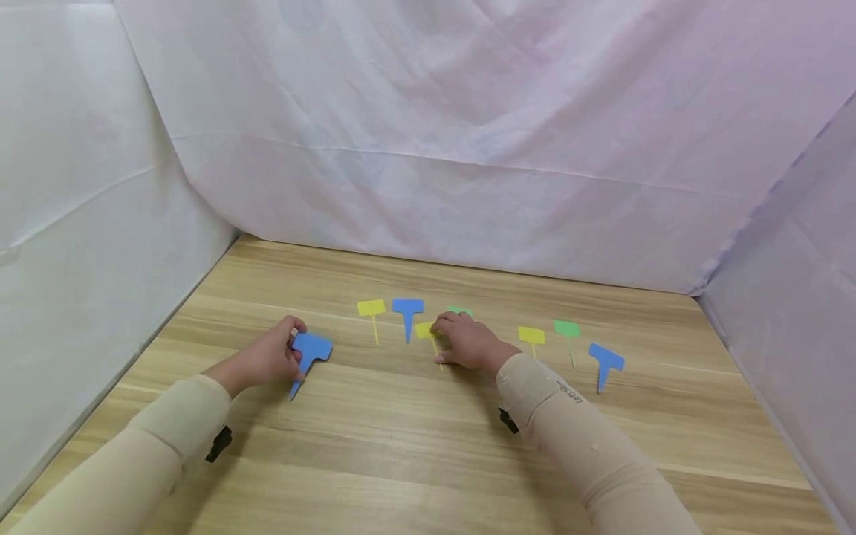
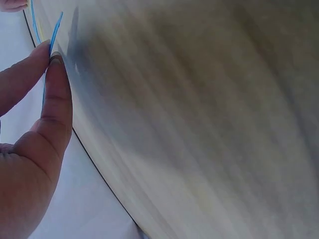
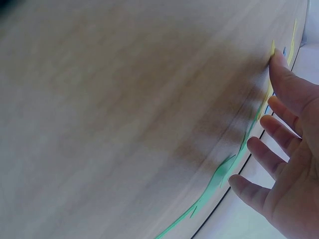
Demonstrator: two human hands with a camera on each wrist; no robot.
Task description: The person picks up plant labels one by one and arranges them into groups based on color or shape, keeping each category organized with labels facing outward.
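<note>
My left hand (image 1: 270,353) pinches a blue T-shaped plant label (image 1: 312,348) between thumb and fingers at the left of the table. In the left wrist view that label shows edge-on, held at the fingertips. My right hand (image 1: 471,343) reaches over a yellow plant label (image 1: 424,330) near the middle. Its fingers are spread and nearly straight, with the thumb tip right at the yellow label's stem. A green plant label (image 1: 460,309) lies just behind this hand and is mostly hidden by it.
On the wooden table (image 1: 374,461) lie another yellow label (image 1: 371,307) and a blue label (image 1: 408,308) between the hands. To the right are a yellow label (image 1: 531,336), a green label (image 1: 566,328) and a blue label (image 1: 608,357). White cloth (image 1: 468,200) encloses the back and sides.
</note>
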